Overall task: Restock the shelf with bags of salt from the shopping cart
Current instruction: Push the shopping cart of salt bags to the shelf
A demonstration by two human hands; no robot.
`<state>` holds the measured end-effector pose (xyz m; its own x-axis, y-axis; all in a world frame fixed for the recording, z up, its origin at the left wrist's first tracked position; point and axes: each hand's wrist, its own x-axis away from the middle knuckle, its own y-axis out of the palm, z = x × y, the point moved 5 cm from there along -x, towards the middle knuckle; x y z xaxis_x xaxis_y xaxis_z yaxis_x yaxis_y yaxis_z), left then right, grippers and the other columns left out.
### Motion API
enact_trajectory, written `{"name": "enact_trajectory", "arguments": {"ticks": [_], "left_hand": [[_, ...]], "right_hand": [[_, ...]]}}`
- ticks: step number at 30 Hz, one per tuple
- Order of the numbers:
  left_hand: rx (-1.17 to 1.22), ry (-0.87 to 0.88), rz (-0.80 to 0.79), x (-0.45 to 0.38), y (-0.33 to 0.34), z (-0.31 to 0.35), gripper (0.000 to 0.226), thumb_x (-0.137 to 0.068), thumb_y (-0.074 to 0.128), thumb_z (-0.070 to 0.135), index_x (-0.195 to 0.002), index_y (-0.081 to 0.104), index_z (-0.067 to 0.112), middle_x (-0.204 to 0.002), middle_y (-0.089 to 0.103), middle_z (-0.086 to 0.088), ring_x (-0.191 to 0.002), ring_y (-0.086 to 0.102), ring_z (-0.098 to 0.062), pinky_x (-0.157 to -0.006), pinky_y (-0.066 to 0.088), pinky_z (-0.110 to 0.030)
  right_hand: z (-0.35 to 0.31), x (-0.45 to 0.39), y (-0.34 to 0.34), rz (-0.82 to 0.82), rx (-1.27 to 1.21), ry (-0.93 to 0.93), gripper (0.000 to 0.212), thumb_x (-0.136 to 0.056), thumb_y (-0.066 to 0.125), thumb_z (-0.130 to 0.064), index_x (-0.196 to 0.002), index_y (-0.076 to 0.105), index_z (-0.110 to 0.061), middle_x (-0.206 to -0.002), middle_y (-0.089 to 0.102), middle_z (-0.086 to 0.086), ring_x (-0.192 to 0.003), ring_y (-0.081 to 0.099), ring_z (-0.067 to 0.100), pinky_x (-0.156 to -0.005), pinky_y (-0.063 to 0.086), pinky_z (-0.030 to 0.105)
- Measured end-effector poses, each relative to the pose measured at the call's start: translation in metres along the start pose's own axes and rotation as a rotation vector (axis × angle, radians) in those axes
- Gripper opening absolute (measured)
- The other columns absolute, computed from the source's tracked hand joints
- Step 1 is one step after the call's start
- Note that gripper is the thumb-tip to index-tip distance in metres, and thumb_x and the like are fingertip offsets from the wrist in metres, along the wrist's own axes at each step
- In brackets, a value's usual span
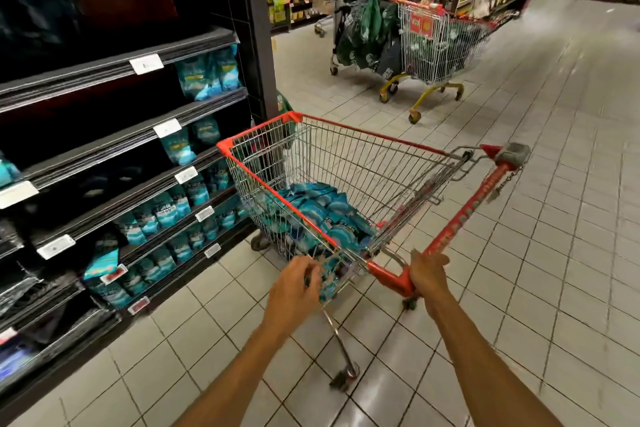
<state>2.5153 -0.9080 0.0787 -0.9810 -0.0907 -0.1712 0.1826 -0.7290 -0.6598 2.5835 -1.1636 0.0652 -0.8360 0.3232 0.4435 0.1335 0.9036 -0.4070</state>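
A wire shopping cart [346,146] with red trim stands in the aisle, angled beside the dark shelf unit [114,146] on the left. Several teal bags of salt [311,208] lie piled in its basket. More teal salt bags [166,211] stand on the lower shelves. My right hand [427,274] grips the cart's red handle [460,218] at its near end. My left hand [294,288] is at the cart's near corner, fingers curled at the wire rim by a teal bag; blur hides whether it holds anything.
A second cart [436,45] stands farther down the aisle beside a rack of hanging dark and green bags [367,24]. The upper shelves on the left look mostly dark and bare. Tiled floor [519,253] stretches open to the right of my cart.
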Motion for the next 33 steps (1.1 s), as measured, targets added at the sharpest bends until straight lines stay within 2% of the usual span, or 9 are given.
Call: {"name": "enact_trajectory", "arguments": {"ticks": [3,5,8,10,12,13,20,28,33], "left_hand": [[0.093,-0.103,-0.035,-0.005,-0.008,-0.02,0.012,-0.1,0.051,0.023,-0.097,0.062,0.021,-0.096,0.061,0.006,-0.085,0.06,-0.006,-0.071,0.055,-0.025],[0.132,-0.148,-0.044,-0.009,-0.013,-0.033,0.012,-0.1,0.051,0.021,-0.097,0.063,0.022,-0.097,0.062,0.005,-0.087,0.061,-0.009,-0.073,0.055,-0.027],[0.15,-0.19,-0.06,-0.019,-0.019,-0.053,0.013,-0.099,0.051,0.022,-0.096,0.064,0.024,-0.097,0.063,0.006,-0.086,0.061,-0.009,-0.072,0.054,-0.026],[0.168,-0.201,-0.069,-0.027,-0.021,-0.066,0.015,-0.099,0.051,0.022,-0.091,0.063,0.027,-0.094,0.064,0.006,-0.084,0.06,-0.009,-0.069,0.051,-0.023],[0.179,-0.219,-0.083,-0.039,-0.021,-0.079,0.016,-0.099,0.051,0.022,-0.09,0.063,0.028,-0.093,0.064,0.004,-0.085,0.06,-0.009,-0.07,0.05,-0.023],[0.181,-0.235,-0.082,-0.046,-0.022,-0.086,0.016,-0.099,0.051,0.022,-0.09,0.063,0.028,-0.092,0.065,0.003,-0.085,0.06,-0.008,-0.072,0.051,-0.024],[0.13,-0.283,-0.06,-0.117,-0.034,-0.134,0.019,-0.099,0.052,0.016,-0.087,0.063,0.025,-0.088,0.066,0.004,-0.083,0.06,-0.01,-0.071,0.048,-0.025],[-0.112,-0.306,-0.091,-0.238,-0.057,-0.195,0.016,-0.097,0.053,0.02,-0.088,0.057,0.033,-0.093,0.062,0.004,-0.089,0.06,-0.013,-0.08,0.049,-0.031],[-0.208,-0.207,-0.085,-0.31,-0.061,-0.213,0.01,-0.097,0.056,0.026,-0.089,0.054,0.031,-0.092,0.057,0.011,-0.081,0.054,-0.002,-0.071,0.043,-0.022]], "right_hand": [[0.0,0.016,0.006,0.018,0.036,-0.015,0.058,-0.103,0.039,-0.028,-0.146,0.008,-0.003,-0.124,0.052,0.021,-0.093,0.06,0.025,-0.067,0.055,0.039],[0.003,0.025,0.007,0.11,0.178,-0.036,0.064,-0.101,0.041,-0.03,-0.149,0.008,-0.003,-0.143,0.036,0.024,-0.119,0.051,0.037,-0.095,0.051,0.051],[-0.014,0.045,0.009,0.424,0.674,-0.323,0.07,-0.099,0.044,-0.038,-0.15,0.016,-0.001,-0.157,0.016,0.028,-0.147,0.017,0.04,-0.121,0.01,0.054],[-0.04,0.067,0.026,0.525,0.69,-0.614,0.061,-0.094,0.051,-0.039,-0.142,0.035,-0.006,-0.15,0.033,0.023,-0.14,0.032,0.035,-0.119,0.022,0.052],[-0.063,0.077,0.064,0.424,0.615,-0.844,0.045,-0.09,0.056,-0.036,-0.127,0.043,-0.013,-0.125,0.05,0.009,-0.11,0.052,0.021,-0.097,0.052,0.043],[-0.073,0.078,0.087,0.344,0.636,-0.9,0.04,-0.09,0.056,-0.034,-0.122,0.044,-0.013,-0.116,0.051,0.005,-0.099,0.053,0.017,-0.086,0.056,0.038],[-0.107,-0.012,0.206,0.004,0.902,-0.669,0.062,-0.098,0.043,-0.046,-0.143,0.034,-0.004,-0.137,0.044,0.017,-0.125,0.047,0.032,-0.109,0.038,0.045],[-0.129,-0.109,0.288,-0.276,1.043,-0.485,0.026,-0.1,0.043,-0.021,-0.12,0.058,-0.014,-0.108,0.061,0.011,-0.105,0.063,0.032,-0.083,0.055,0.047],[-0.137,-0.123,0.312,-0.217,0.983,-0.484,0.046,-0.105,0.029,-0.046,-0.132,0.05,-0.016,-0.131,0.055,0.008,-0.097,0.069,0.024,-0.078,0.054,0.04]]}}
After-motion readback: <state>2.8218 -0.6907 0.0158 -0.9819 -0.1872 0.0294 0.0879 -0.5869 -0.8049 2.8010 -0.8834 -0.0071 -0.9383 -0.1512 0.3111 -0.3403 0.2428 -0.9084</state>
